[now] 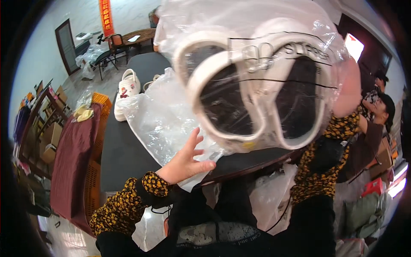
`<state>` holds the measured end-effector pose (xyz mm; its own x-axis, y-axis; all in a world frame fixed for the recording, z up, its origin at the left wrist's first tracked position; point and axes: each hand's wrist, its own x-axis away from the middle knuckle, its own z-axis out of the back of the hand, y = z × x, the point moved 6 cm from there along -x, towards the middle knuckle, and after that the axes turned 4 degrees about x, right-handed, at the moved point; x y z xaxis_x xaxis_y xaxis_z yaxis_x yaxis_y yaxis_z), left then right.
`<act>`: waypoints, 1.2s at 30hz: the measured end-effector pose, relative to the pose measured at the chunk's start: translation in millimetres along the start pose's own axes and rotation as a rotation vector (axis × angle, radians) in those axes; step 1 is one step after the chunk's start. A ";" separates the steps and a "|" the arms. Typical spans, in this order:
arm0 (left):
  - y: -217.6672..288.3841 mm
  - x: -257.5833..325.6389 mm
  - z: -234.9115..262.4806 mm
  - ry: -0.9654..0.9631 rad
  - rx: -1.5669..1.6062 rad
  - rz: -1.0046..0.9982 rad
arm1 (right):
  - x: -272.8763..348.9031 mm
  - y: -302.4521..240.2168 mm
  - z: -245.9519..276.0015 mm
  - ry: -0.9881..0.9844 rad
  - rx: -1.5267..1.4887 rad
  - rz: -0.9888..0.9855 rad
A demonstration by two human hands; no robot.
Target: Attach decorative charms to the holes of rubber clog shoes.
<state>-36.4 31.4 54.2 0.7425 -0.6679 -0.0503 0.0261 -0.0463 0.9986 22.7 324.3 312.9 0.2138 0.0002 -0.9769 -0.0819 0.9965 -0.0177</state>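
The bench (124, 150) is dark and matt, running away from the person toward a white wall with a dark door (66, 45) and a red hanging banner (105, 16). Its near edge curves just below the left hand (186, 160), and its left edge drops beside a maroon cloth (72, 158) and orange crates (92, 188).

The left hand lies spread, fingers (195, 139) wide and flat on the loose tail of a clear plastic bag (158, 115), pressing it to the bench near the front edge. Up and to the right of those fingers the bag is lifted close to the camera, with a pair of white clogs (257, 85) inside it, soles toward the lens. The right hand (347, 92) shows only as a pink blur behind the bag's right side; it appears to hold the bag up, but how its fingers sit cannot be told.

Far beyond the left fingers, a single white clog (127, 88) with small charms stands on the bench. Bare bench lies to the left of the left fingers. To the right of the lifted bag another person (379, 107) stands close, and bags and bundles crowd the floor below.
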 end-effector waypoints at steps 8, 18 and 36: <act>-29.4 -2.3 18.9 0.039 0.889 -0.009 | 22.5 -55.0 -118.8 -0.141 -0.561 -0.492; 4.9 -3.2 111.3 0.432 0.762 -0.176 | 113.3 -75.3 -148.7 -0.347 -0.949 -0.601; 68.8 -109.0 121.3 0.352 -0.400 -0.219 | 284.6 -130.0 -104.0 -1.568 -1.716 -0.745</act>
<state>-196.7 10.9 126.4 0.8675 -0.3839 -0.3165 0.4047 0.1745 0.8977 -7.1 186.1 15.1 0.7454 0.6645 0.0533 0.1107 -0.0446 -0.9929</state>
